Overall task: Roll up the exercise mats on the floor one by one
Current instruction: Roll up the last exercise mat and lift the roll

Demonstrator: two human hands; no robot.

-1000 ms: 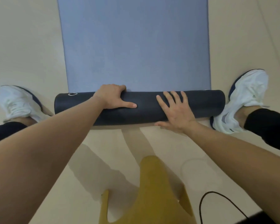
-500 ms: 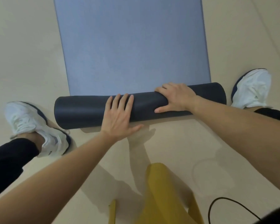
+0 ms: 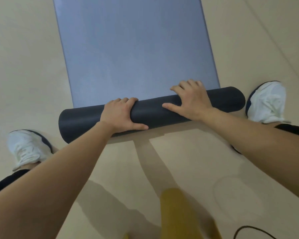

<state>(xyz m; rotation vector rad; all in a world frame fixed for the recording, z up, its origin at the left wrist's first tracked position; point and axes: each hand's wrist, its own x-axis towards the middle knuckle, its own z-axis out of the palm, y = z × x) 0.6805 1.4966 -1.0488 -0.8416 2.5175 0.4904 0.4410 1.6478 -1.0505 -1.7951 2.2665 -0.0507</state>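
L hand [image 3: 121,114], R hand [image 3: 192,100] round mat [image 3: 154,111]

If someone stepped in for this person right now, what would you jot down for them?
Left hand: grips the roll near its middle, fingers curled over the far side.
Right hand: grips the roll further right, likewise.
Done: the near end is rolled; the roll lies askew, right end further ahead.
Left: the flat part ahead runs beyond the frame; roll it up. No other mat shows.

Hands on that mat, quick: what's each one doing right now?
Left hand: closed, fingers curled over the mat roll.
Right hand: closed, gripping the same roll.
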